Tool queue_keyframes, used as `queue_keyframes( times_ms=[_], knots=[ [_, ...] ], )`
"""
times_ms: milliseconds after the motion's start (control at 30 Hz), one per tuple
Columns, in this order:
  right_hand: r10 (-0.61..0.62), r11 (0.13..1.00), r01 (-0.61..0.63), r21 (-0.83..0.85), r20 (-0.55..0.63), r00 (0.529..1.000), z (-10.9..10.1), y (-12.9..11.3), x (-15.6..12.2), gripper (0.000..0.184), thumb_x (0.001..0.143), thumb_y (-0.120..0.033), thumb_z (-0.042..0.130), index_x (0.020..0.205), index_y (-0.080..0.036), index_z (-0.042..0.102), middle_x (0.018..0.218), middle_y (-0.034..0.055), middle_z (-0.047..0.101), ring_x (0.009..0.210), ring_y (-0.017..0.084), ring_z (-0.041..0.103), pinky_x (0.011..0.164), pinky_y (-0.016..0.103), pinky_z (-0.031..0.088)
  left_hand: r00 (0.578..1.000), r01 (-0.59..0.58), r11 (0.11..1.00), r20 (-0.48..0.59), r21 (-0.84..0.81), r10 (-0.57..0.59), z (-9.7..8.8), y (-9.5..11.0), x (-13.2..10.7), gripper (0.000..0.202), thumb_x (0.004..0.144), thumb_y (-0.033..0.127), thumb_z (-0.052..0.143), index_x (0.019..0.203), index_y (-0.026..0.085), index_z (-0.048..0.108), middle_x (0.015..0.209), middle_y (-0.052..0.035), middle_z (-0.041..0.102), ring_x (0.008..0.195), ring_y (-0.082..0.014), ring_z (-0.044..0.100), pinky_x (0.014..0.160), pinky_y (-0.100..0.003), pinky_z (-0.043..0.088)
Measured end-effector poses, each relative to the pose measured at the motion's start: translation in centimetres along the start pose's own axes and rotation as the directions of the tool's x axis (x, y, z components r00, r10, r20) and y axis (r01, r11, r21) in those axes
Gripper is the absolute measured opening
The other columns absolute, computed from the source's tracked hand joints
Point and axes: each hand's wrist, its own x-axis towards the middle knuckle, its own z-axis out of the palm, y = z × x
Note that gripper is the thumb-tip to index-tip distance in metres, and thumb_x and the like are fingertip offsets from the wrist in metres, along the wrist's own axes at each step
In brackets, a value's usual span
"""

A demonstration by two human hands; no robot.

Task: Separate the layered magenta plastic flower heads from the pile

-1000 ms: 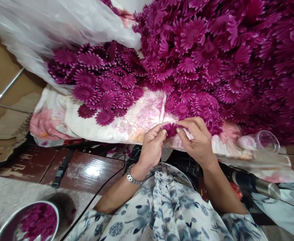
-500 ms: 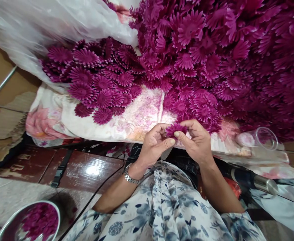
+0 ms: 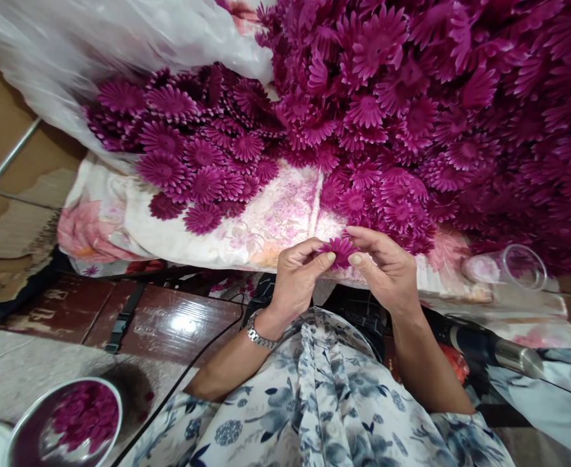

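My left hand, with a metal watch on its wrist, pinches the left side of a magenta artificial flower head between thumb and index finger. The petals spread out and face up. At the flower's right edge is my right hand, its thumb tip close against the petals and its index finger lifted away from the thumb. Beyond both hands, a large pile of similar flower heads covers much of the flowered cloth. A smaller group of flower heads lies to the left.
A clear plastic cup lies on its side at the right. White plastic sheeting covers the back left. On the floor, lower left, stands a metal bowl with magenta pieces inside. A dark cylinder with a metal end is at lower right.
My right index finger has lifted off the flower head and its thumb has moved to the edge. My left hand keeps its pinch. The whole view has shifted slightly.
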Motion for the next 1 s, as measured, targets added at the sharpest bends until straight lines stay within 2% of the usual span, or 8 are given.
queue_keyframes(
  times_ms=[267, 367, 467, 600, 700, 767, 900, 1000],
  knots=[
    [-0.095, 0.982, 0.089, -0.164, -0.027, 0.995, 0.6, -0.4, 0.0, 0.023, 0.083, -0.025, 0.060, 0.106, -0.021, 0.063, 0.091, 0.0012, 0.069, 0.075, 0.012, 0.063, 0.072, 0.024, 0.052, 0.994, -0.080, 0.986, 0.088, 0.144, 0.068, 0.0, -0.4, 0.0, 0.021, 0.074, 0.034, 0.068, 0.072, 0.016, 0.059, 0.065, 0.0035, 0.055, 0.060, -0.0074, 0.049, 0.060, -0.018, 0.042],
    [-0.111, 0.977, 0.107, -0.182, -0.010, 0.994, 0.5, -0.4, 0.0, 0.024, 0.083, -0.026, 0.061, 0.107, -0.021, 0.063, 0.088, 0.0006, 0.068, 0.073, 0.012, 0.063, 0.070, 0.023, 0.052, 0.989, -0.116, 0.982, 0.114, 0.149, 0.099, 0.0, -0.4, 0.0, 0.020, 0.076, 0.033, 0.067, 0.072, 0.015, 0.058, 0.065, 0.0035, 0.055, 0.060, -0.0067, 0.048, 0.058, -0.018, 0.041],
    [-0.123, 0.975, 0.119, -0.189, -0.009, 0.992, 0.4, -0.4, 0.0, 0.024, 0.083, -0.025, 0.062, 0.106, -0.020, 0.063, 0.084, -0.0006, 0.067, 0.071, 0.010, 0.062, 0.068, 0.021, 0.051, 0.988, -0.085, 0.989, 0.140, 0.122, 0.067, 0.1, -0.4, 0.0, 0.021, 0.078, 0.035, 0.065, 0.073, 0.016, 0.057, 0.063, 0.0035, 0.055, 0.057, -0.0066, 0.049, 0.056, -0.018, 0.041],
    [-0.144, 0.972, 0.138, -0.189, -0.018, 0.989, 0.2, -0.4, -0.1, 0.024, 0.084, -0.024, 0.060, 0.108, -0.020, 0.062, 0.082, -0.0010, 0.066, 0.071, 0.010, 0.061, 0.068, 0.021, 0.050, 0.986, -0.086, 0.989, 0.150, 0.123, 0.067, 0.1, -0.4, 0.0, 0.027, 0.079, 0.039, 0.062, 0.067, 0.016, 0.054, 0.058, 0.0034, 0.055, 0.051, -0.0066, 0.048, 0.051, -0.018, 0.040],
    [-0.156, 0.969, 0.146, -0.199, -0.038, 0.987, 0.0, -0.3, -0.3, 0.025, 0.086, -0.023, 0.058, 0.110, -0.020, 0.061, 0.084, -0.0002, 0.065, 0.075, 0.010, 0.061, 0.070, 0.022, 0.049, 0.992, -0.115, 0.976, 0.077, 0.183, 0.102, 0.0, -0.5, 0.1, 0.034, 0.078, 0.043, 0.062, 0.061, 0.015, 0.053, 0.055, 0.0029, 0.054, 0.050, -0.0064, 0.047, 0.050, -0.019, 0.037],
    [-0.170, 0.964, 0.157, -0.215, -0.043, 0.985, -0.1, -0.4, -0.4, 0.024, 0.086, -0.022, 0.057, 0.110, -0.019, 0.061, 0.084, 0.0002, 0.065, 0.076, 0.010, 0.060, 0.071, 0.022, 0.049, 0.994, -0.098, 0.970, 0.059, 0.222, 0.087, -0.1, -0.6, 0.2, 0.038, 0.078, 0.047, 0.061, 0.059, 0.015, 0.054, 0.053, 0.0024, 0.052, 0.048, -0.0066, 0.045, 0.048, -0.020, 0.036],
    [-0.200, 0.957, 0.188, -0.220, -0.033, 0.979, -0.2, -0.8, -0.1, 0.022, 0.087, -0.024, 0.057, 0.108, -0.019, 0.062, 0.082, 0.0008, 0.062, 0.073, 0.011, 0.058, 0.068, 0.024, 0.048, 0.992, -0.111, 0.952, 0.090, 0.286, 0.089, 0.1, -0.3, 0.2, 0.044, 0.080, 0.049, 0.057, 0.053, 0.015, 0.050, 0.048, 0.0028, 0.046, 0.044, -0.0060, 0.040, 0.044, -0.021, 0.030],
    [-0.264, 0.928, 0.253, -0.275, -0.007, 0.964, -0.2, -1.3, 0.4, 0.021, 0.084, -0.027, 0.062, 0.103, -0.019, 0.063, 0.088, 0.0042, 0.061, 0.082, 0.015, 0.058, 0.073, 0.029, 0.048, 0.984, -0.164, 0.916, 0.131, 0.367, 0.124, 0.5, 0.1, 0.2, 0.049, 0.082, 0.050, 0.055, 0.049, 0.015, 0.044, 0.045, 0.0033, 0.042, 0.042, -0.0054, 0.037, 0.043, -0.022, 0.027]
  ],
)
